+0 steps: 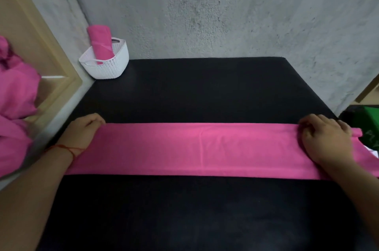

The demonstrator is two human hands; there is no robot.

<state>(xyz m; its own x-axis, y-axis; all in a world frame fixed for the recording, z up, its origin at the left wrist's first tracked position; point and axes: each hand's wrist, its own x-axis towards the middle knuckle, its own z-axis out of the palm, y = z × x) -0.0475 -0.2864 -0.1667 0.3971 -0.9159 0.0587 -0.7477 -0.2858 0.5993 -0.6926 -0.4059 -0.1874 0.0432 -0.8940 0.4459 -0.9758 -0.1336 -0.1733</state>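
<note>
Across the black counter [205, 90] the pink cloth [194, 148] lies folded as a long strip, its long axis running left to right. The left hand [82, 134] pinches the far left corner and the right hand [326, 140] the right end, each grip closed on fabric.

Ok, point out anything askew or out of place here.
Nothing spilled or damaged. The cloth lies straight across the table, but its right end overhangs the edge. The roll stands tilted in the basket.
</note>
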